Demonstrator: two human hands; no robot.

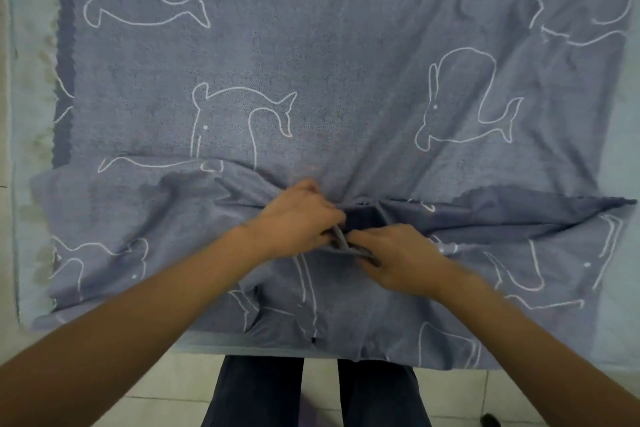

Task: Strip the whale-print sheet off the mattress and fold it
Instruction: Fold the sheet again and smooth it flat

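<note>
The whale-print sheet (329, 73), blue-grey with white whale outlines, lies spread over a pale blue mattress (31, 80). Its near part is folded back on itself, forming a rumpled band across the middle. My left hand (298, 218) and my right hand (398, 253) meet at the centre of that band. Both pinch a bunched edge of the sheet between fingers and thumb, with a dark fold of cloth showing between them. The fingertips are partly hidden in the fabric.
The mattress shows bare along the left side and on the right (620, 149). A pale tiled floor (156, 392) lies below its near edge. My legs in dark trousers (256, 392) stand against that edge. A small dark object (490, 420) sits on the floor at the lower right.
</note>
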